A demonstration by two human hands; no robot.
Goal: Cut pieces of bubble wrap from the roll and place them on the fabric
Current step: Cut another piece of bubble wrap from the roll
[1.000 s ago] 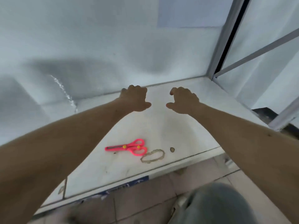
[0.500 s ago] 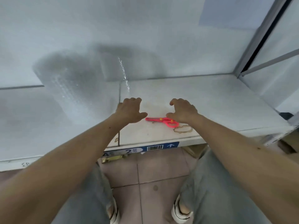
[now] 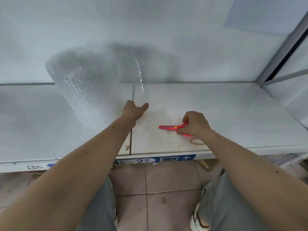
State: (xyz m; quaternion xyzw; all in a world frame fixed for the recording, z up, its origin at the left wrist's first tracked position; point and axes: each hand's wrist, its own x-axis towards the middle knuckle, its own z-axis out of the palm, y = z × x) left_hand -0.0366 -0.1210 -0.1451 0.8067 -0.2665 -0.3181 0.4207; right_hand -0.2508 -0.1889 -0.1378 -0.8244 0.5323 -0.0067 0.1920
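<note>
A roll of clear bubble wrap (image 3: 86, 90) stands upright on the white shelf (image 3: 233, 117), left of centre. A loose sheet of the wrap (image 3: 133, 69) hangs off it to the right, against the back wall. My left hand (image 3: 134, 111) is at the foot of the roll, fingers curled down and thumb stuck out; whether it holds the sheet is hidden. My right hand (image 3: 195, 124) grips the handles of pink scissors (image 3: 168, 127), whose blades are together, point left and lie low over the shelf. No fabric is in view.
A blue and white label strip (image 3: 166, 159) runs along the shelf's front edge. A brown ring stain (image 3: 196, 142) marks the shelf near my right wrist. A metal frame post (image 3: 283, 45) closes the right side. Below are tiled floor (image 3: 166, 184), my legs and shoes.
My view swung left and down, bringing the roll into sight. My right hand came onto the scissors and took their handles. My left hand moved up to the roll's base.
</note>
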